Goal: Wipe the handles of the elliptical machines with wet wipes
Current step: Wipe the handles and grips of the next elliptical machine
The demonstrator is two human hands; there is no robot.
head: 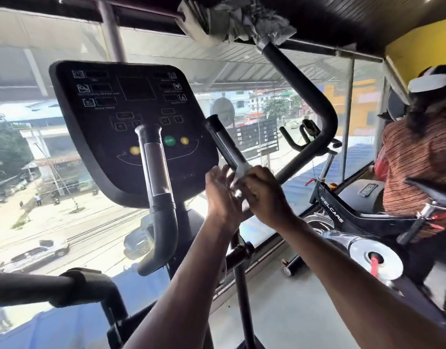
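**Wipe on the right inner grip, most handles still to judge**

Just right of the frame's centre the right hand is curled round the lower part of the right inner handle, with a white wet wipe bunched under its fingers and showing just above the knuckles. The left hand sits just beside it, palm turned towards the handle, fingers fairly straight and loose; it seems to steady the wipe or the bar, though motion blur hides whether it pinches anything.

By my reading the work is at an early or middle stage: the wipe is low on this one grip, and the stretch above it up to the black end cap looks dry and untouched, but no frame proves what has been cleaned. The left inner handle, in front of the console, the long moving arm arching through the upper right, and the padded bar at the lower left have no wipe on them.

The gripped handle is a black tube with a grey metallic sensor strip, tilted up towards the console's right edge. Its twin shows the same strip, glossy and slightly scuffed. A spin bike and another person stand at the right edge
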